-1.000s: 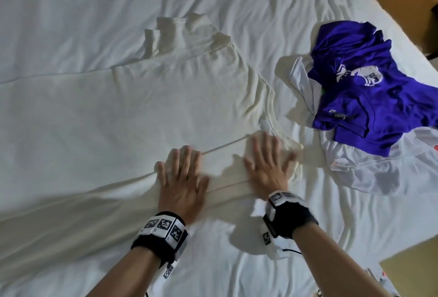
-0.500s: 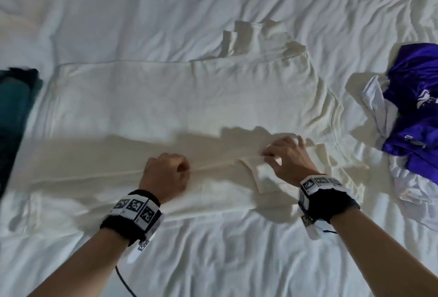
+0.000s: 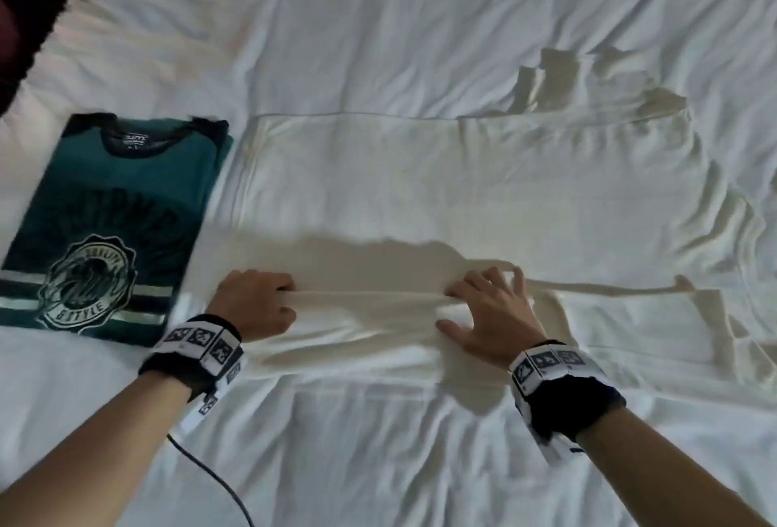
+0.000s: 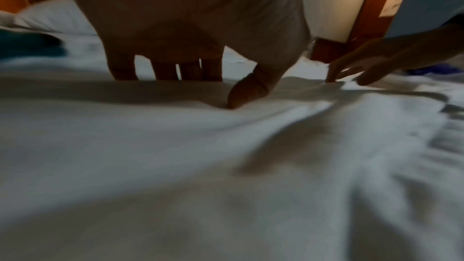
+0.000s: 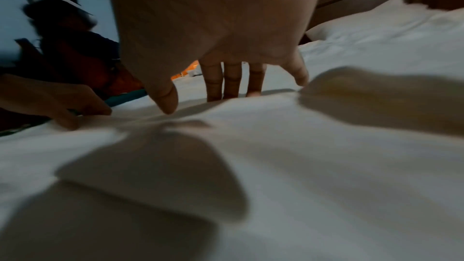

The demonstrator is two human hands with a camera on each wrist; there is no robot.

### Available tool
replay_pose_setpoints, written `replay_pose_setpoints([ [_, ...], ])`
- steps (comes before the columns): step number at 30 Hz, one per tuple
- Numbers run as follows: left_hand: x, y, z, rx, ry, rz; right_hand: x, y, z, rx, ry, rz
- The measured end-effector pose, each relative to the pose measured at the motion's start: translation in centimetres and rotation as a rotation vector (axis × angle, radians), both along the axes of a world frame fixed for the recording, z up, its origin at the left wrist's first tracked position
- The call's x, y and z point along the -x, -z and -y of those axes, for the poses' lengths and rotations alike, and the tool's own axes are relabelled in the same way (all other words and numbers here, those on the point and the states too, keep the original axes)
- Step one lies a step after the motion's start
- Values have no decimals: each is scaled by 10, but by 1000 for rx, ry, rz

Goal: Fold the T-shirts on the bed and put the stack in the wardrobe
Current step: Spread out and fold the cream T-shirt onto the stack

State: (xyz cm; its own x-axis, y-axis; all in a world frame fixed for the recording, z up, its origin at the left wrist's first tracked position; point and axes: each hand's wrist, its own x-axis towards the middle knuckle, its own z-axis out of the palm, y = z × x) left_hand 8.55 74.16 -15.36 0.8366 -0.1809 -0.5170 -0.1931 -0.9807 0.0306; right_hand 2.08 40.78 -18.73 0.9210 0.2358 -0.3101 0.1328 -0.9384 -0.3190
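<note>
L hand (image 3: pixel 256 303) and R hand (image 3: pixel 490 316) both pinch the near fold edge of the cream T-shirt (image 3: pixel 462 190), taut btwn them. Shirt lies flat on the bed (image 3: pixel 378 22), long axis left-right, body stretching away from both hands. Folded teal T-shirt (image 3: pixel 109 228) sits just beside L hand.

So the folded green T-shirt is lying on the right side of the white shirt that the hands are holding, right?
Not quite. The folded green T-shirt lies on the left side of the white shirt, next to the left hand, as the head view shows. The rest is right: it is folded, and both the left hand and the right hand hold the white shirt.
</note>
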Motion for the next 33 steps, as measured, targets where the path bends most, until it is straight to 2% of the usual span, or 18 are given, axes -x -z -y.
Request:
replay_pose_setpoints([
  [3,-12,-11,-41,141,-207,-31,-15,5,-25,-26,69,44],
  [4,-13,-9,-48,196,-264,13,-17,8,-29,-36,119,61],
  [5,-13,-5,-52,211,-270,84,-16,10,-32,-39,160,94],
  [8,8,10,-39,106,-120,418,2,15,-44,-38,191,188],
  [9,21,14,-22,158,-109,445,11,17,-50,-49,171,184],
  [11,54,30,18,262,15,359,30,19,-66,-53,64,140],
  [13,79,50,38,196,143,217,44,24,-78,-13,-88,73],
  [14,84,59,34,125,107,177,47,27,-79,27,-100,31],
  [15,85,65,24,73,1,132,48,30,-74,70,-47,-16],
  [17,82,65,3,22,-242,152,41,31,-53,127,185,-57],
  [19,71,54,3,23,-375,212,23,22,-29,137,357,-59],
  [21,48,43,39,124,-326,232,-7,11,-15,89,341,-66],
  [25,-20,44,158,364,-138,186,-81,11,3,-9,201,-102],
  [28,-66,58,224,365,-23,99,-123,26,49,2,206,-84],
  [30,-88,69,238,274,11,80,-138,36,104,39,384,-80],
  [33,-103,86,234,261,2,140,-137,38,196,129,768,-106],
])
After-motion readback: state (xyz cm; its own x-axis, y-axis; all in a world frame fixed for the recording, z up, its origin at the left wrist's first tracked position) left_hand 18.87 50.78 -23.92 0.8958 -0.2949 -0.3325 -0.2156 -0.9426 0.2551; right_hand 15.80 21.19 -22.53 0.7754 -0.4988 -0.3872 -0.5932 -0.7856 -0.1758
